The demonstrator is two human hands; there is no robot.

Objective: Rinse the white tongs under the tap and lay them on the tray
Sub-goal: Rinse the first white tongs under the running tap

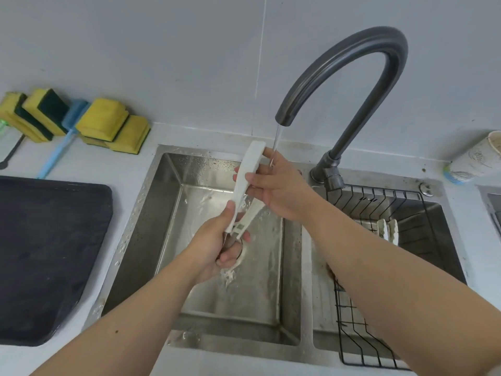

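Observation:
The white tongs (pixel 247 175) stand nearly upright over the left sink basin (pixel 168 202), tips pointing up toward the wall. My left hand (pixel 217 248) grips their hinged lower end. My right hand (pixel 273 185) wraps the upper arm of the tongs, its fingertips in the thin stream of water (pixel 276 139) falling from the dark curved tap (pixel 349 58). The dark tray (pixel 46 256) lies on the counter to the left of the sink.
Yellow-green sponges (pixel 108 123) and a blue brush (pixel 58 150) sit against the wall at the back left. A black wire rack (pixel 379 207) fills the right basin, holding a white utensil (pixel 389 230). A paper cup (pixel 477 158) lies at the far right.

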